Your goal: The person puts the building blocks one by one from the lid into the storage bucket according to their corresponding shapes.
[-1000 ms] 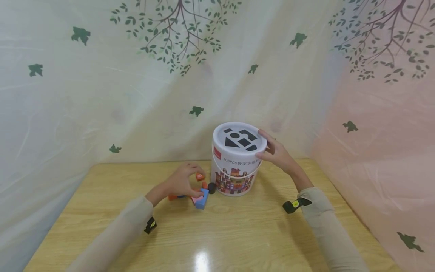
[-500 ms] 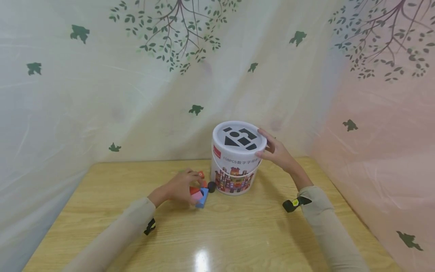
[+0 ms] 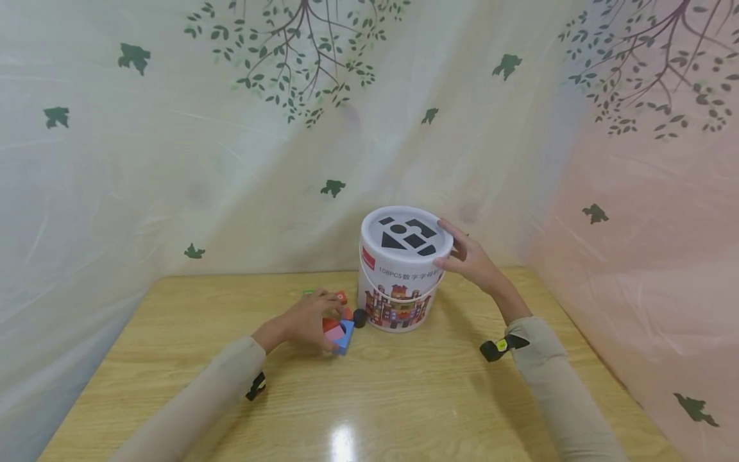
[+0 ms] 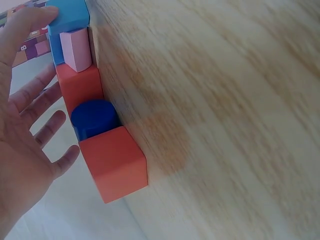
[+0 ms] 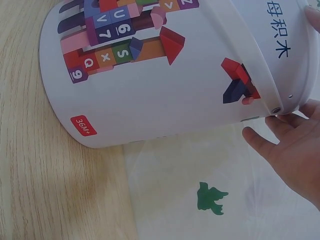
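Observation:
My left hand (image 3: 300, 323) is at a cluster of toy blocks. In the left wrist view, its thumb touches the light blue block (image 4: 70, 16), while the other fingers stretch loosely along the row's far side. That row also has a pink block (image 4: 76, 50), a red block (image 4: 81, 86), a dark blue cylinder (image 4: 94, 118) and an orange-red cube (image 4: 116, 165). My right hand (image 3: 475, 262) holds the rim of a white block bucket (image 3: 398, 276), thumb at the front side and a finger over the lid edge. Part of that hand is out of the right wrist view.
The bucket's lid (image 3: 372, 234) bears dark shape cut-outs or prints. Against its base sits a dark round block (image 3: 360, 318). A green block (image 3: 308, 292) shows behind my left hand. A printed curtain (image 3: 260, 192) rises behind the wooden table (image 3: 392, 398).
My left hand has lowered slightly and closed in around the blocks, its fingers coming down beside the red ones. The right hand and the bucket stay put.

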The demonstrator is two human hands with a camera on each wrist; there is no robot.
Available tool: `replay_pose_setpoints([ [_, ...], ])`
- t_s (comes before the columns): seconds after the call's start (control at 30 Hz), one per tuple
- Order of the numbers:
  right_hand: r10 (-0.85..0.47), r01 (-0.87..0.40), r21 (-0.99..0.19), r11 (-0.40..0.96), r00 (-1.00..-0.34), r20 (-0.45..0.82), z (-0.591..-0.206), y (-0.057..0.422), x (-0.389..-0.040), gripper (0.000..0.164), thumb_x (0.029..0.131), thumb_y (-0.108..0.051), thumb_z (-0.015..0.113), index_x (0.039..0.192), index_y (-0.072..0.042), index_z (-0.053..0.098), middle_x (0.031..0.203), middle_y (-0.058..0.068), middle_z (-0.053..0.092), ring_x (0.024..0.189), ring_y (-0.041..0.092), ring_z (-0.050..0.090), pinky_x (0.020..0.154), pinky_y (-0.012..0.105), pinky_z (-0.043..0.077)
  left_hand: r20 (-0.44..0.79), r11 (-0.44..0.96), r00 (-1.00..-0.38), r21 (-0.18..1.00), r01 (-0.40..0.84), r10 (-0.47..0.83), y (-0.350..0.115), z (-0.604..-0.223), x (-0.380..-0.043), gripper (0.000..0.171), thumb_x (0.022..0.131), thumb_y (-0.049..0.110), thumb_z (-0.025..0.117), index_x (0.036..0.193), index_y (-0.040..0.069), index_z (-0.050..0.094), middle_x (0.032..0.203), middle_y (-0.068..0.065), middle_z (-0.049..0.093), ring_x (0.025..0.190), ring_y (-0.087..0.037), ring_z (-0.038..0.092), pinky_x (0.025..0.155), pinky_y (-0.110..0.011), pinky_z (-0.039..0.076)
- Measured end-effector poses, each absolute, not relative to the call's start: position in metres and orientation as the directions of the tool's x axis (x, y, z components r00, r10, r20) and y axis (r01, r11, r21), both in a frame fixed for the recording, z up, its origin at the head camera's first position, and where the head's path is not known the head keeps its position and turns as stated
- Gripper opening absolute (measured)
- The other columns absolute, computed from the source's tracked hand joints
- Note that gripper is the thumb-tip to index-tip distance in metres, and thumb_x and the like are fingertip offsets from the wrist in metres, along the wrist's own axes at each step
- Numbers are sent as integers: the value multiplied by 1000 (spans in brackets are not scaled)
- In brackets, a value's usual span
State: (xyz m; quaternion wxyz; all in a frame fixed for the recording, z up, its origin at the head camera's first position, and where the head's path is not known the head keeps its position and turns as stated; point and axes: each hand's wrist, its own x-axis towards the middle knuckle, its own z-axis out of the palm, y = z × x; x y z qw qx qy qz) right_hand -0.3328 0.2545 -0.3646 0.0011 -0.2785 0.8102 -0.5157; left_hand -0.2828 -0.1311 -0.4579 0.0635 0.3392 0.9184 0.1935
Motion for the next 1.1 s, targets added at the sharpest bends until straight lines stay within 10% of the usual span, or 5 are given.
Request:
replay_pose_setpoints([
  [0.6, -454, -458, -835, 305, -841, 295, -365, 254, -331, 87, 93, -12, 71, 163, -13, 20, 170, 10, 20, 156, 38, 22, 120, 62, 26, -26, 720, -784, 415, 556, 620, -127, -457, -279, 64, 71, 50, 87, 124, 19, 68, 152, -9, 53, 144, -37, 36, 116, -62, 34],
  [1.1, -442, -455, -829, 324, -848, 293, -363, 253, -328, 89, 92, -15, 72, 163, -12, 20, 171, 10, 19, 156, 39, 22, 120, 63, 25, 96, 630, -786, 541, 556, 611, -128, -449, -280, 55, 67, 42, 87, 113, 20, 66, 119, 3, 63, 117, -26, 48, 94, -45, 47],
])
